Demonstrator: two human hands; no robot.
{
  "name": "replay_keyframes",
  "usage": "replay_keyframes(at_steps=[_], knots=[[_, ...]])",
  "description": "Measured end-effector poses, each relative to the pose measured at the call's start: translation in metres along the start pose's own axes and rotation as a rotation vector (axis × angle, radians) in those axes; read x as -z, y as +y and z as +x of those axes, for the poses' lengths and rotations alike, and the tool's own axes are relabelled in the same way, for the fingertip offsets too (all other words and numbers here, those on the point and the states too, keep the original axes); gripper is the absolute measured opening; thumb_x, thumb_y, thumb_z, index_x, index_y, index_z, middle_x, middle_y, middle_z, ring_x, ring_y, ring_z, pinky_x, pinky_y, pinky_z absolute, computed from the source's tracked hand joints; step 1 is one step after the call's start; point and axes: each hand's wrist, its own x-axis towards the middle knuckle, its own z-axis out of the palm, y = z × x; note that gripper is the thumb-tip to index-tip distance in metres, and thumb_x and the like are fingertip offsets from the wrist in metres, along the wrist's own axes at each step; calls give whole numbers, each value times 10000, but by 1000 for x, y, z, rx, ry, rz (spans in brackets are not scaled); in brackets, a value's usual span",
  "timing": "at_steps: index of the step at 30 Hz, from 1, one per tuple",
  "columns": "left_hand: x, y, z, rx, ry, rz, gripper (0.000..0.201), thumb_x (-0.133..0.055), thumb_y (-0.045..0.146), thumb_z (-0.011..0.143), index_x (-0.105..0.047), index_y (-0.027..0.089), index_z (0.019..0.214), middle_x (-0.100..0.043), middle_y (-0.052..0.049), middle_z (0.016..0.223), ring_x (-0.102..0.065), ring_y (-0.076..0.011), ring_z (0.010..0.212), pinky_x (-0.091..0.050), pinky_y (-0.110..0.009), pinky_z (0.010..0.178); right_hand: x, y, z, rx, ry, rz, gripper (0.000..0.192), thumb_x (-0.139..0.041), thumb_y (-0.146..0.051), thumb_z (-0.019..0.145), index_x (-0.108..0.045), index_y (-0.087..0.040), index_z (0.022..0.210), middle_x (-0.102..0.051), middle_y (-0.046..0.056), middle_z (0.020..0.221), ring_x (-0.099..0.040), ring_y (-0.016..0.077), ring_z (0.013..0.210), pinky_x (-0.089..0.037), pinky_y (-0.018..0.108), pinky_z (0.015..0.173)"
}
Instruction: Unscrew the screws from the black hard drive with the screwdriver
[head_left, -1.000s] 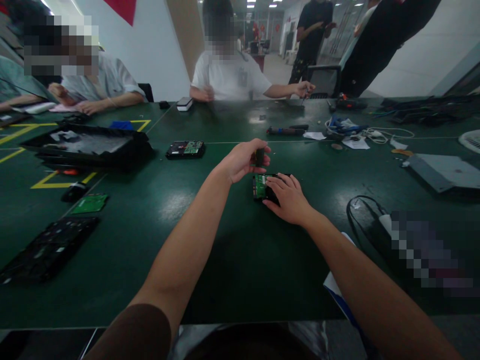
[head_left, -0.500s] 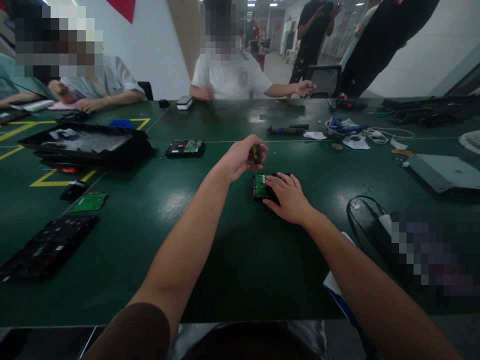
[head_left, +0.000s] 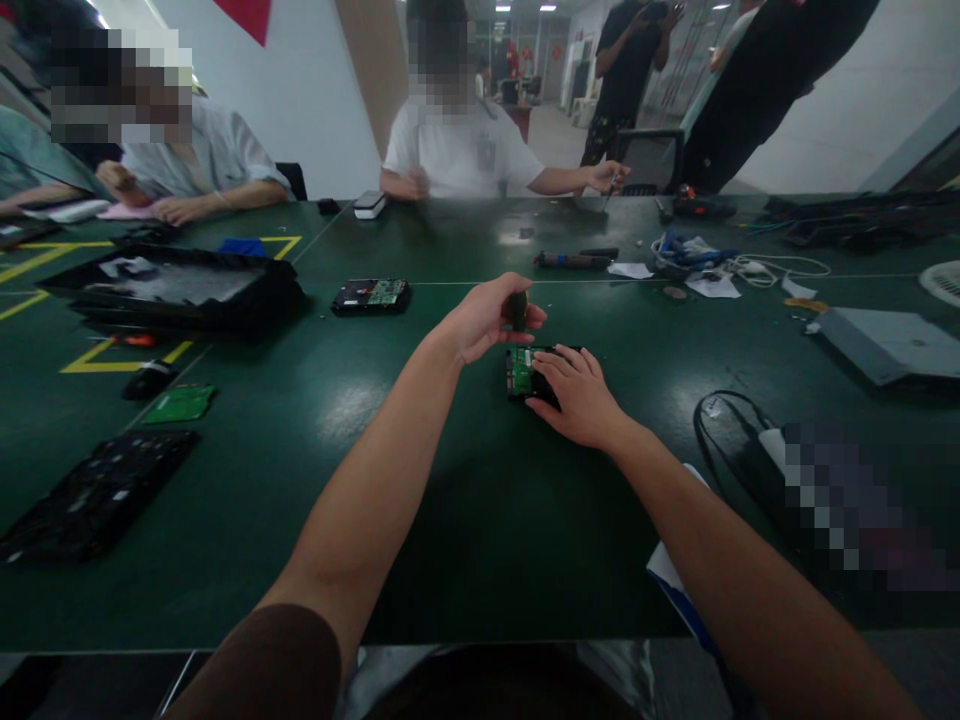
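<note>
A screwdriver with a dark and yellow handle is gripped in my left hand, upright above the far left edge of a hard drive. Its tip is too small to make out. The drive lies flat on the green table, its green circuit board facing up. My right hand rests on the drive's right part with fingers spread, covering much of it.
Another hard drive lies farther left. Black trays, a green circuit board and a black casing are at left. A grey metal box and cables are at right. Co-workers sit across the table.
The screwdriver handle has turned in my left hand, and its fingers have shifted slightly to the right. My right hand and the hard drive have stayed put.
</note>
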Motion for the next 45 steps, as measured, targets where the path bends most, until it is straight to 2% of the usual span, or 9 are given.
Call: replay_keyframes(at_steps=[10, 16, 25, 28, 33, 40, 45], knots=[[2, 2, 0, -19, -7, 87, 263, -552, 408, 861, -644, 167, 808, -708, -85, 843, -657, -172, 760, -508, -264, 608, -2, 1, 0, 2, -1, -24, 535, -521, -470, 960, -524, -191, 1415, -477, 86, 1545, -305, 362, 1478, -163, 614, 1222], [4, 2, 0, -46, -41, 142, 317, -571, 443, 852, -695, 151, 865, -656, -63, 776, -629, -165, 725, -480, -246, 562, -2, 1, 1, -3, -3, -21, 544, -524, -474, 957, -515, -194, 1424, -480, 89, 1541, -304, 363, 1479, -169, 616, 1218], [0, 1, -1, -29, 16, 69, 241, -570, 419, 852, -588, 178, 861, -677, -69, 784, -670, -185, 737, -529, -298, 652, 0, 0, 1, -3, -11, -15, 542, -525, -473, 955, -518, -197, 1422, -478, 88, 1543, -300, 363, 1480, -160, 615, 1222], [1, 2, -1, -29, 33, 99, 248, -560, 416, 854, -606, 173, 829, -667, -72, 782, -652, -180, 732, -524, -292, 653, 0, 0, 0, -6, -14, -7, 542, -527, -465, 954, -513, -209, 1431, -474, 85, 1547, -288, 360, 1487, -149, 618, 1223], [1, 4, -2, -46, -2, 168, 277, -568, 426, 845, -653, 164, 817, -657, -76, 779, -625, -182, 738, -522, -294, 652, 1, 0, 1, -6, -15, -17, 536, -520, -463, 959, -522, -193, 1422, -476, 90, 1545, -299, 361, 1481, -157, 613, 1224], [-3, 4, -3, 28, 30, 27, 243, -594, 430, 842, -584, 187, 836, -663, -78, 742, -672, -217, 758, -568, -388, 735, 0, 0, 1, -3, -6, -13, 537, -516, -472, 960, -518, -205, 1426, -478, 86, 1543, -303, 361, 1480, -159, 624, 1221], [-2, 2, -2, 22, 26, 61, 250, -572, 425, 846, -601, 180, 809, -667, -80, 758, -665, -200, 760, -562, -344, 723, 1, 0, 0, -2, -7, -1, 539, -522, -460, 956, -512, -217, 1437, -478, 85, 1544, -294, 365, 1484, -156, 633, 1216]])
